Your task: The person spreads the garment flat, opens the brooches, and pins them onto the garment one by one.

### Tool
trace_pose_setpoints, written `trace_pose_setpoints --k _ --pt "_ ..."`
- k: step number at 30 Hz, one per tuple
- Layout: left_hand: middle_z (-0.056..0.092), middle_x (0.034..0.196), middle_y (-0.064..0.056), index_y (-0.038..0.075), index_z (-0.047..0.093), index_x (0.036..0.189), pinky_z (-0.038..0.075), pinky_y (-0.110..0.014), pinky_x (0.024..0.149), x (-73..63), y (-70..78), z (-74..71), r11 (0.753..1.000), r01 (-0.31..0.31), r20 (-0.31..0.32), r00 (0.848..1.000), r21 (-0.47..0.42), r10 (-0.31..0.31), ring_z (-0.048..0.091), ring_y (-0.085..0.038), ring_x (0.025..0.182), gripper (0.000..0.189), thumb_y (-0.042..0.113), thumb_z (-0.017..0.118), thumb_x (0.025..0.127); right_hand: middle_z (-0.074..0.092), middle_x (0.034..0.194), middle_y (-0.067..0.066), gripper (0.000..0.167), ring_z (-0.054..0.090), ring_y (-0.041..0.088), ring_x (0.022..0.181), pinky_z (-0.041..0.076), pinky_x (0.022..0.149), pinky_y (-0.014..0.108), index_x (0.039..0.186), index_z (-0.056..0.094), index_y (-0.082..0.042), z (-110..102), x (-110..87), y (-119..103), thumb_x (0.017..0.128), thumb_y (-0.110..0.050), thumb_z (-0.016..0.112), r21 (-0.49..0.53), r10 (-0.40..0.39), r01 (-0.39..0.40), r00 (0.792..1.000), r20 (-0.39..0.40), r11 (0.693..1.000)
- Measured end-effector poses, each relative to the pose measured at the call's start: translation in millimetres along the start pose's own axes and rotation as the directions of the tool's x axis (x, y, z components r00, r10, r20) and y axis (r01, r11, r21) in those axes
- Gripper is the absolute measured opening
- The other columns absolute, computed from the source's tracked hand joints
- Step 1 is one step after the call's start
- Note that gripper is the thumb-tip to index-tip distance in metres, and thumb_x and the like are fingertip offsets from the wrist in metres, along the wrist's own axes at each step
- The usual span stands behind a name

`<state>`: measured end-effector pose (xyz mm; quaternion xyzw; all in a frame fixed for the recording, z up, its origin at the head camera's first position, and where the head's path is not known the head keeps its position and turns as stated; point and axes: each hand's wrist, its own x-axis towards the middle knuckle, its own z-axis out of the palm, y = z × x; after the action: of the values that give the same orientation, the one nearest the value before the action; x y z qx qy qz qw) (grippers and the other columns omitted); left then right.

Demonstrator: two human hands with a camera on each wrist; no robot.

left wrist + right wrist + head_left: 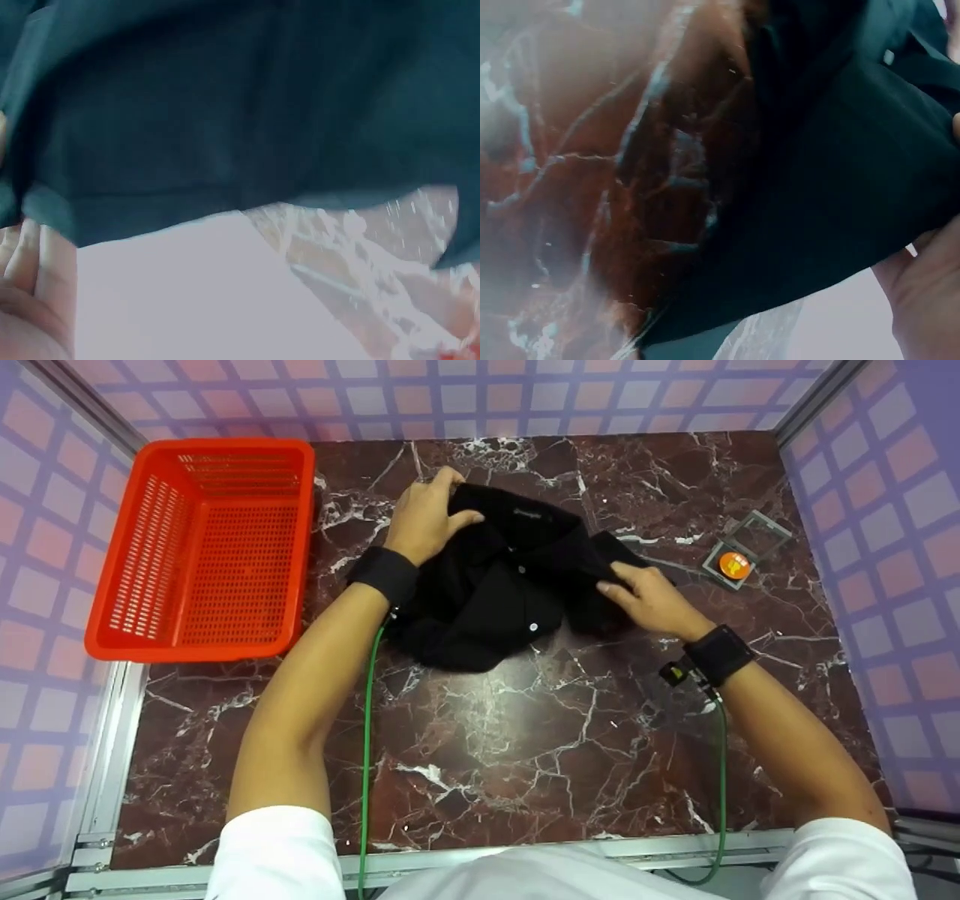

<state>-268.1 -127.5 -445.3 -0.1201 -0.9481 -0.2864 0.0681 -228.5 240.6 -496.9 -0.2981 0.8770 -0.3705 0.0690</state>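
A black button-up shirt [487, 600] lies bunched in the middle of the marbled table, with a few pale buttons showing down its front. At its upper left, my left hand [426, 514] pinches the edge of the cloth between thumb and fingers. On the other side my right hand [651, 598] grips the fabric near the shirt's right end. Dark cloth [187, 127] spreads across the left wrist view, with fingers [30, 262] at its lower left edge. In the right wrist view a flap of the shirt [817, 195] hangs from the hand [934, 285].
A red plastic basket [300, 547] with slotted walls stands at the left of the table. To the right lies a small clear case [761, 536] with its lid raised and an orange round piece [733, 565] inside. Green cables [367, 735] run from both wrists.
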Motion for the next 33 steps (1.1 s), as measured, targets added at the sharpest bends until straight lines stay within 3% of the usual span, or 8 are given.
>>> trace_pose_setpoints --k 3,7,11,15,19,26,28,33 --pt "0.05 0.072 -0.005 0.007 0.048 0.118 0.039 -0.038 0.065 2.0 0.7 4.4 0.999 0.005 -0.06 0.998 0.032 -0.003 0.05 -0.026 0.063 0.058 0.049 0.073 0.086 0.061 0.086 0.006 0.02 0.055 0.016 0.075 0.044 0.072 0.025 0.102 0.066 -0.003 -9.5 3.8 0.5 0.103 -0.022 0.058 0.068 0.074 -0.071 0.996 -0.044 0.995" --pt "0.039 0.07 -0.001 0.007 0.048 0.103 0.033 -0.035 0.064 7.4 0.8 5.4 1.0 -0.014 -0.071 0.997 -0.012 0.013 0.043 -0.023 0.063 0.046 0.041 0.075 0.088 0.068 0.094 0.006 0.025 0.058 0.012 0.076 0.044 0.073 0.022 0.109 0.071 0.0 -22.0 13.5 3.1 0.102 -0.022 0.06 0.172 0.169 -0.149 0.98 -0.109 0.974" --pt "0.056 0.081 -0.003 0.009 0.058 0.093 0.039 -0.034 0.073 13.1 -1.6 1.4 0.997 -0.022 0.02 1.0 -0.076 0.023 0.05 -0.022 0.075 0.021 0.021 0.075 0.091 0.073 0.099 0.006 0.023 0.064 0.008 0.077 0.049 0.07 0.02 0.117 0.07 0.0 -30.8 24.7 8.3 0.098 -0.011 0.065 0.309 0.246 -0.18 0.95 -0.193 0.934" --pt "0.066 0.102 -0.008 0.008 0.071 0.092 0.043 -0.036 0.089 16.8 -6.5 -2.9 0.994 -0.017 0.149 0.988 -0.11 0.033 0.057 -0.023 0.095 0.005 0.006 0.071 0.088 0.07 0.095 0.009 0.02 0.063 0.011 0.082 0.047 0.074 0.021 0.113 0.062 0.004 -33.4 35.6 12.3 0.093 0.005 0.064 0.39 0.238 -0.106 0.92 -0.31 0.915" --pt "0.066 0.115 -0.011 0.008 0.076 0.1 0.041 -0.038 0.1 20.0 -9.9 -6.7 0.996 -0.043 0.265 0.962 -0.078 0.062 0.058 -0.027 0.112 0.016 0.005 0.069 0.086 0.067 0.091 0.011 0.009 0.058 0.013 0.087 0.041 0.08 0.022 0.098 0.065 0.007 -33.6 45.8 13.0 0.094 0.008 0.057 0.276 0.166 -0.061 0.912 -0.376 0.959" --pt "0.048 0.138 -0.017 0.006 0.061 0.132 0.035 -0.041 0.109 24.1 -13.7 -10.0 0.994 -0.11 0.417 0.902 -0.025 0.111 0.048 -0.032 0.127 0.049 0.001 0.068 0.085 0.073 0.109 0.008 0.025 0.064 0.019 0.11 0.045 0.096 0.024 0.1 0.079 -0.005 -37.4 54.6 16.0 0.1 0.001 0.055 0.04 0.09 -0.081 0.922 -0.376 0.996" --pt "0.042 0.142 -0.017 0.006 0.056 0.138 0.039 -0.042 0.105 24.1 -14.9 -10.0 0.992 -0.129 0.421 0.899 -0.005 0.119 0.049 -0.033 0.122 0.053 -0.001 0.066 0.086 0.072 0.11 0.009 0.025 0.064 0.022 0.108 0.045 0.092 0.025 0.103 0.079 -0.004 -38.0 57.4 17.9 0.101 0.0 0.054 0.007 0.073 -0.076 0.925 -0.373 0.997" --pt "0.038 0.148 -0.018 0.007 0.053 0.142 0.047 -0.045 0.087 27.9 -17.4 -7.4 0.967 -0.236 0.332 0.924 0.097 0.192 0.057 -0.035 0.094 0.059 -0.01 0.054 0.086 0.068 0.117 0.015 0.024 0.062 0.029 0.107 0.045 0.093 0.033 0.114 0.074 -0.001 -39.8 67.2 21.3 0.103 -0.002 0.053 -0.062 0.035 -0.062 0.931 -0.364 0.996"
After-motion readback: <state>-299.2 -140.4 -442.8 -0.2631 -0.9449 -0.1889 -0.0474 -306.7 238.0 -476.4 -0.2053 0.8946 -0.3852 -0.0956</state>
